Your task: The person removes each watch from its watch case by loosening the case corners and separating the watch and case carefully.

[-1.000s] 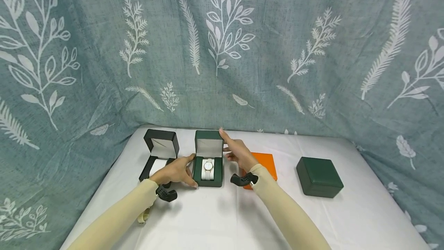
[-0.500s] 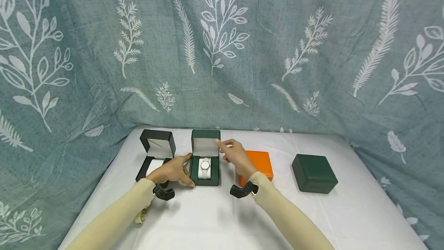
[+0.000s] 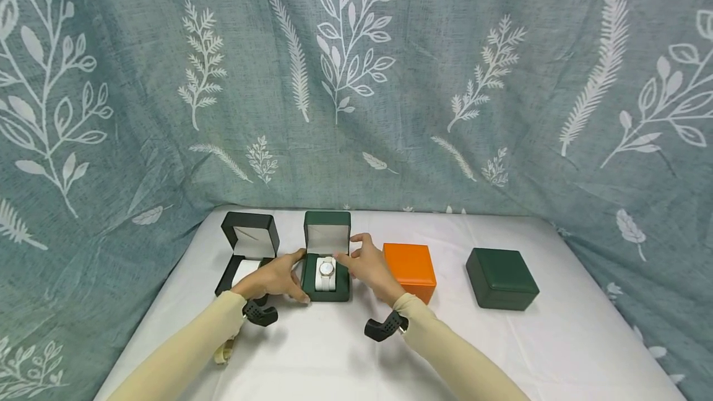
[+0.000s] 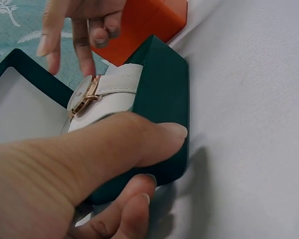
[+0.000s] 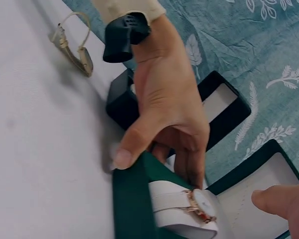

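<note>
Green box [image 3: 325, 277] lies open, left hand [image 3: 273, 277] pinching its nine-o'clock side; right hand [image 3: 364, 265], fingers spread, nears the unlifted white watch [image 3: 325, 272].

An open black box [image 3: 247, 251] stands at the left of the white table [image 3: 501, 351]. An orange box [image 3: 411, 268] and a shut green box [image 3: 501, 278] sit further right. What looks like a tan-strapped watch [image 5: 74, 45] lies near the front edge.

Head overlooks table; wrists closely share watch box [image 3: 326, 271].
</note>
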Available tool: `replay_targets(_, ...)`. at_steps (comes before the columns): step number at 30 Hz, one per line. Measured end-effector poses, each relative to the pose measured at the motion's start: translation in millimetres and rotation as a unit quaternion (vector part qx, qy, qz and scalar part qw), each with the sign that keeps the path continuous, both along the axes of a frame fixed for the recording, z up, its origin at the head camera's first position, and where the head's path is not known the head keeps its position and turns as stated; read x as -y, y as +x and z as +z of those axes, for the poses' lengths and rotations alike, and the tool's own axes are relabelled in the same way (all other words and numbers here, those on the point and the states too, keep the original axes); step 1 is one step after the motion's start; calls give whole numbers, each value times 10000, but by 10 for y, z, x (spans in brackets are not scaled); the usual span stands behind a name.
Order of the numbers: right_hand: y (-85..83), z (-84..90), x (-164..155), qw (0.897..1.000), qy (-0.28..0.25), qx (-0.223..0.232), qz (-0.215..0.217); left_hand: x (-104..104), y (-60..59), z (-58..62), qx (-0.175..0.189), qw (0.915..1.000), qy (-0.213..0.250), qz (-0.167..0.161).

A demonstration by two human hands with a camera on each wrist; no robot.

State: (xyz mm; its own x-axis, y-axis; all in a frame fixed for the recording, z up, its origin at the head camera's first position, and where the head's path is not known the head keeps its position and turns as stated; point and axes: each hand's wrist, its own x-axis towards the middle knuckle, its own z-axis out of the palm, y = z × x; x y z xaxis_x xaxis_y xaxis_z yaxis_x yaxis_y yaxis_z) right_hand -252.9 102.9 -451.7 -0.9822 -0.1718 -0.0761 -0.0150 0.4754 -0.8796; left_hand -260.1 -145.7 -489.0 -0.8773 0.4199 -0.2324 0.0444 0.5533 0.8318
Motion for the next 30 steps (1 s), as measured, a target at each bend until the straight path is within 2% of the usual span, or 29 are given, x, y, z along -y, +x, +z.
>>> replay_targets(10,83,-201,9,9979,555,-297,161,4,24,15,-25,9999,-108,5)
replay_targets(15,148,-239,-23,9976,485,-343,362,11,36,16,-22,9999,-150,33)
replay_targets(20,184,-264,-56,9977,316,-183,579,20,36,0,-10,9999,-139,47)
replay_targets(30,172,-375,-104,9960,81,-57,886,12,20,7,-61,9998,-185,19)
